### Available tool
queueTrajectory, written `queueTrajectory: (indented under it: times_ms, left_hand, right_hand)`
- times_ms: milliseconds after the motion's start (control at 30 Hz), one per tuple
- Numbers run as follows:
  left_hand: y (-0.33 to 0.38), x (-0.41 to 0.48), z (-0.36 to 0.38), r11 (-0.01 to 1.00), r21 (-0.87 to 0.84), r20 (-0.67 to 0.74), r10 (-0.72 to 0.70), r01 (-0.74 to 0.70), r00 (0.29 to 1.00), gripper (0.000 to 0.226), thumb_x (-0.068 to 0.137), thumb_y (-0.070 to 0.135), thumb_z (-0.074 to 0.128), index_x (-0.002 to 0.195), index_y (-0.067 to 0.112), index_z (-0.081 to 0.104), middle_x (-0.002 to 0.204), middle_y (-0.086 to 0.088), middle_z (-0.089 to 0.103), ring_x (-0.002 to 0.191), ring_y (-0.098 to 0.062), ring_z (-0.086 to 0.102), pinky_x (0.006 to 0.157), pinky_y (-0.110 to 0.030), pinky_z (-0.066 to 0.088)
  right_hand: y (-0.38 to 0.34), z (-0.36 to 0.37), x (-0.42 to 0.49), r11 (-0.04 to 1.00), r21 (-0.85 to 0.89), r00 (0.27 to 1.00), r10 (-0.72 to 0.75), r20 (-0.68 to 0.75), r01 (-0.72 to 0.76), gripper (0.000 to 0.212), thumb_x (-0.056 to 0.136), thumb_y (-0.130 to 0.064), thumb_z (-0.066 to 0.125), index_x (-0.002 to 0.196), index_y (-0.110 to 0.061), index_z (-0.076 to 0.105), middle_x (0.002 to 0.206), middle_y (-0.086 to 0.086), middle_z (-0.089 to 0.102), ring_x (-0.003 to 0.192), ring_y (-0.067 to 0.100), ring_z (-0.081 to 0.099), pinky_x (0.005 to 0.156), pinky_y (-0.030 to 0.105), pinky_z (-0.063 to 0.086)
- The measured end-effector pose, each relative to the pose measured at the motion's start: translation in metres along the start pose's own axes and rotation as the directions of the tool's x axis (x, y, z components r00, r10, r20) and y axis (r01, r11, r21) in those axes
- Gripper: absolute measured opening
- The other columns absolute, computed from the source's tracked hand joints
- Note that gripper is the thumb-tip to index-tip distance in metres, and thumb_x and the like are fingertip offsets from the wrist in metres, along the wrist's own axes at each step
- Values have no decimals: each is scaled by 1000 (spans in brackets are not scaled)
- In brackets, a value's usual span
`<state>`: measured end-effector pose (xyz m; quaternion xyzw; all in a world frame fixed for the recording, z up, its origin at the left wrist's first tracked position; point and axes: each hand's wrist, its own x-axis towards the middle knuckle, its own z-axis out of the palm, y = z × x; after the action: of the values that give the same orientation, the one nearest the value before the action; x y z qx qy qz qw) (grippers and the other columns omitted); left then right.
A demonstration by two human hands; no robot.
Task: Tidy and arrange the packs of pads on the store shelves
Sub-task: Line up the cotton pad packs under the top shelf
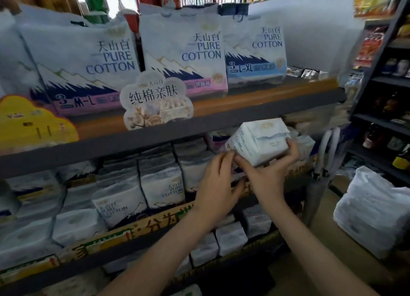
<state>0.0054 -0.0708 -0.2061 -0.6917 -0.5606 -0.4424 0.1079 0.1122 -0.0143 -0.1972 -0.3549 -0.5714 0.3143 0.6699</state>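
Head view: gripped tilted white pack (263, 140) with right hand (271, 172), pinched its eight-o'clock end with left hand (218, 184); lay lengthwise toward two o'clock; print blurred.

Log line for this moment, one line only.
right hand: grips small white pad pack | left hand: pinches its corner | at yellow-edged middle shelf

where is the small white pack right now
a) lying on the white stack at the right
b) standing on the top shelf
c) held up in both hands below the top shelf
c: the right hand cups the small white pack from below and the left hand pinches its left end, beneath the top shelf.
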Motion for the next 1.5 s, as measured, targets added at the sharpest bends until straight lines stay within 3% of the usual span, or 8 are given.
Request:
queueTrajectory:
  times_ms: [67, 200, 333, 567, 733, 900, 1267, 1500]
  left_hand:
    - [-10, 7, 12, 999, 37, -27, -33, 34, 999, 46, 85, 28, 49, 127, 17, 34, 120, -18, 50, 108, -32, 56, 87, -40, 53]
    - [-26, 18, 31, 978, 71, -35, -193, 195, 981, 58, 85, 14, 65, 134, 14, 33, 125, -24, 50, 109, -39, 56, 82, -43, 54]
    - [-23, 29, 43, 946, 39, -112, -315, 321, 942, 55, 89, 15, 64, 136, -2, 40, 128, -27, 50, 113, -40, 54, 88, -46, 51]
    - [-28, 24, 70, 795, 606, -251, 155, 30, 956, 42, 92, 14, 47, 133, 9, 38, 135, -17, 35, 118, -31, 43, 100, -43, 37]
    - [-26, 18, 77, 761, 640, -231, 56, 109, 971, 52, 84, 9, 54, 135, 9, 39, 136, -17, 35, 121, -30, 42, 103, -43, 35]
    - [-7, 12, 75, 777, 605, -192, -70, 174, 979, 53, 83, 18, 53, 134, 10, 39, 139, -17, 32, 124, -32, 40, 101, -47, 39]
    - [21, 3, 82, 689, 685, -120, -212, 236, 970, 70, 80, 22, 61, 142, 10, 31, 149, -21, 19, 135, -37, 28, 110, -52, 30]
    - [29, -13, 72, 655, 694, -181, -241, 298, 953, 63, 85, 30, 54, 141, 10, 31, 146, -22, 29, 134, -37, 33, 109, -52, 31]
  right_hand:
    - [14, 4, 6, 1000, -10, 996, -24, 90, 25, 103, 62, -19, 86, 132, -31, 10, 136, -1, 26, 127, 13, 38, 96, 32, 48]
    - [33, 1, 28, 927, -277, 933, -157, 325, 252, 98, 75, -22, 78, 141, -29, 7, 133, 3, 28, 125, 8, 24, 100, 8, 22]
    - [41, -2, 53, 835, -399, 860, -159, 485, 379, 88, 87, -18, 66, 149, -23, 4, 132, 21, 37, 121, 32, 37, 96, 38, 39]
    - [61, -12, 54, 566, -483, 736, -403, 545, 668, 83, 85, -21, 67, 148, -10, 15, 144, 21, 23, 130, 38, 27, 110, 47, 24]
    - [68, -10, 64, 602, -424, 703, -358, 614, 677, 91, 75, -9, 76, 146, -16, 19, 141, 25, 32, 121, 44, 42, 97, 52, 42]
    - [68, -21, 62, 616, -370, 680, -397, 617, 695, 77, 78, -28, 73, 141, -16, 30, 139, 16, 26, 122, 36, 31, 99, 54, 36]
    - [72, -45, 52, 609, -345, 657, -413, 631, 714, 77, 77, -11, 69, 141, -15, 27, 144, 13, 22, 129, 36, 26, 102, 53, 32]
    - [63, -47, 28, 639, -273, 641, -458, 616, 719, 55, 84, -18, 43, 137, -11, 32, 142, 15, 27, 128, 32, 31, 103, 48, 29]
